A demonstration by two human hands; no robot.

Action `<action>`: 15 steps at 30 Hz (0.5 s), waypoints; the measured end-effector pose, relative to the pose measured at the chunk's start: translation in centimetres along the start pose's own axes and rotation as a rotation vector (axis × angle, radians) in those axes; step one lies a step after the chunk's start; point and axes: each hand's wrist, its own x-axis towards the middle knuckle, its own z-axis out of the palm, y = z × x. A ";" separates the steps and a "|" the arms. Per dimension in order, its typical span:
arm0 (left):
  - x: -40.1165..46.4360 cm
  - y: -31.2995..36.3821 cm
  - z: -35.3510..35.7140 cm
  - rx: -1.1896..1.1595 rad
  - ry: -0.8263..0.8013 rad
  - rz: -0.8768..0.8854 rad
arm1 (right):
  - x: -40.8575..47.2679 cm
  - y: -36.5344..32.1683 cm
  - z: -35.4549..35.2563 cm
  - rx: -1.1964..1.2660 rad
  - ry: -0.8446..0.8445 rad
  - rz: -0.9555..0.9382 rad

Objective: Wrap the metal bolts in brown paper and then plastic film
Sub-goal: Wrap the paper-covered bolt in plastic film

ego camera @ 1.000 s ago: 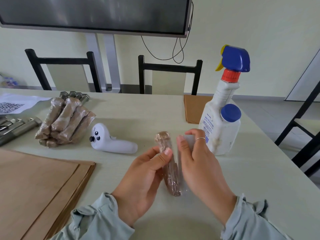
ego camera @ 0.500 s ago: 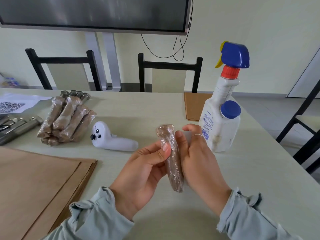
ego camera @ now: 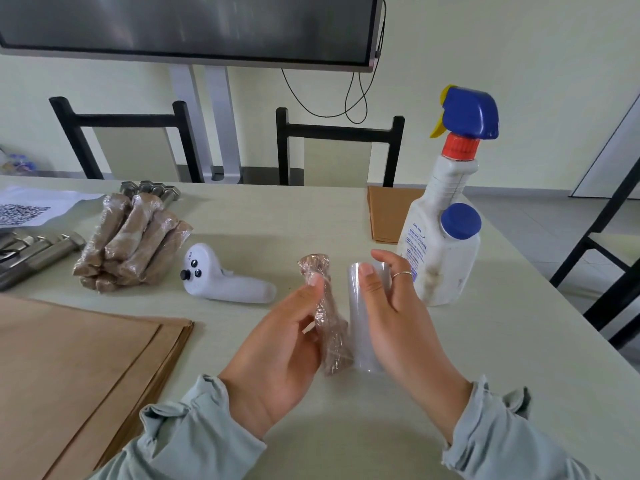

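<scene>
Bolt wrapped in brown paper and clear plastic film (ego camera: 325,317): this long, lumpy bundle stands nearly upright in my left hand (ego camera: 277,344), just above the pale table (ego camera: 519,341). My left thumb and fingertips pinch it along its upper half; its bulging head end pokes out above my thumb, and its lower end hangs free below my palm.

Just to the right of that grip, my right hand (ego camera: 391,317) curls around a clear roll of plastic film (ego camera: 363,317), thumb on the near side, fingers behind. A short span of film seems to run from the roll to the bundle, though it is too transparent to be sure.

Half a second ago my hands were pressed together around the bundle, with the roll hidden behind my right fingers. Now they have drawn apart and a gap has opened between bundle and roll. A second ago the bundle sat lower, close to the table; it is now raised and more upright. I judge that the film layer on this bolt is nearly complete, and pulling the roll away is meant to stretch or tear the film free.

Far to the left of my grip lies a pile of finished paper-and-film bundles (ego camera: 128,240), with bare grey metal bolts (ego camera: 38,251) beyond them and flat brown paper sheets (ego camera: 76,368) nearer me. A white handheld controller (ego camera: 225,282) lies just left of my left hand.
</scene>
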 end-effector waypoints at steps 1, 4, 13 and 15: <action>0.0 -0.1 0.0 0.007 0.003 0.022 | -0.1 -0.2 0.0 -0.010 0.009 -0.021; 0.0 -0.2 -0.1 0.009 0.008 0.095 | 0.0 -0.6 -0.4 -0.048 0.055 -0.090; 0.0 0.3 0.0 0.062 -0.037 0.124 | 1.0 -0.2 -0.9 -0.267 0.023 -0.174; -0.1 0.4 -0.1 0.052 -0.084 0.119 | 0.9 -0.2 -0.7 -0.293 0.032 -0.198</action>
